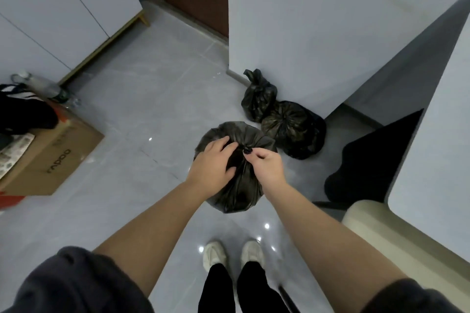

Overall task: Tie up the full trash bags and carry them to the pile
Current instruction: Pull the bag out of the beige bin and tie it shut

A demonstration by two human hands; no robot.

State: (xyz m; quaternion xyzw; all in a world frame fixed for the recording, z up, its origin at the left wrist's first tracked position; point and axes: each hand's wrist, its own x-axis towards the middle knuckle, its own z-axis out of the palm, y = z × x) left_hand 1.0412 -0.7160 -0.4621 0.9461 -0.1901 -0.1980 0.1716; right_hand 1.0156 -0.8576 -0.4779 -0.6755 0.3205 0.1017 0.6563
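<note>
Two hands tie the near bag [236, 193], left hand [212, 160] gripping its neck, right hand [267, 162] pinching the knot [246, 148]; next, likely, cinch and carry to the far pile [292, 127].

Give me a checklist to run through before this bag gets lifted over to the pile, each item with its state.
1. Neck of the trash bag gathered into a knot: ok.
2. Knot pulled tight: cannot tell.
3. Left hand grips the bag top, right hand pinches the knot: ok.
4. Pile of two tied bags sits against the wall corner, close by: ok.
5. Floor in front of the pile bare: ok.
</note>
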